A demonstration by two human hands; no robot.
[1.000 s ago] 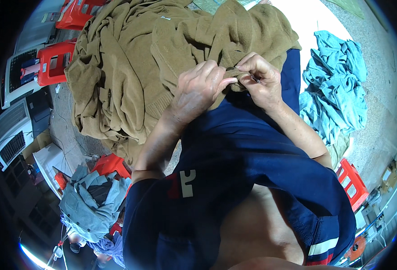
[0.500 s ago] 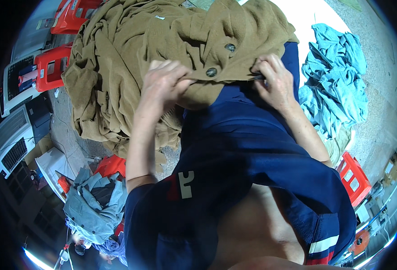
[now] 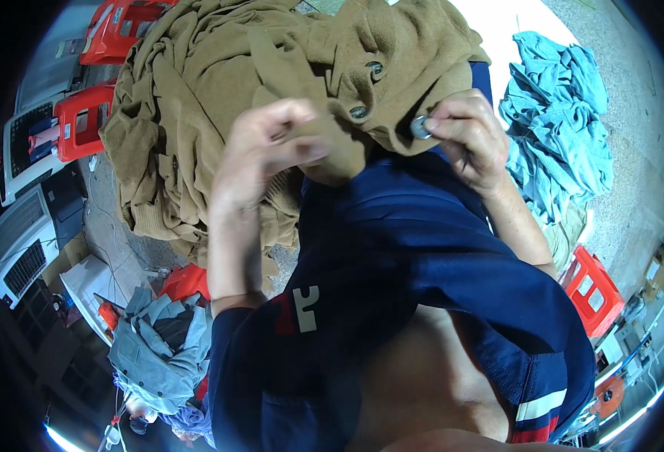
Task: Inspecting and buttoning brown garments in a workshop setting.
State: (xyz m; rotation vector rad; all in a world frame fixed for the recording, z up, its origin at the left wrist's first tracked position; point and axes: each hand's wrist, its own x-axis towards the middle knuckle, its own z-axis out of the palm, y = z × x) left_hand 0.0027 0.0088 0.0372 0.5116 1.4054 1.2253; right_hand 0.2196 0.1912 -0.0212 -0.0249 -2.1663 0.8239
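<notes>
Across the upper left and upper centre of the frame lay a brown sweater point(image 3: 211, 83). Right of centre, the right hand point(image 3: 473, 142) pinched its shiny button point(image 3: 421, 126) between thumb and finger; the blurred left hand point(image 3: 248, 151) curved half open, thumb and fingers parted and empty

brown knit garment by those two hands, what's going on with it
The right hand pinches a round button at the edge of the brown knit garment. The left hand, blurred, is beside the cloth with fingers apart; whether it touches is unclear. Two dark buttons show between the hands, and crumpled teal cloth lies off to the right.
</notes>
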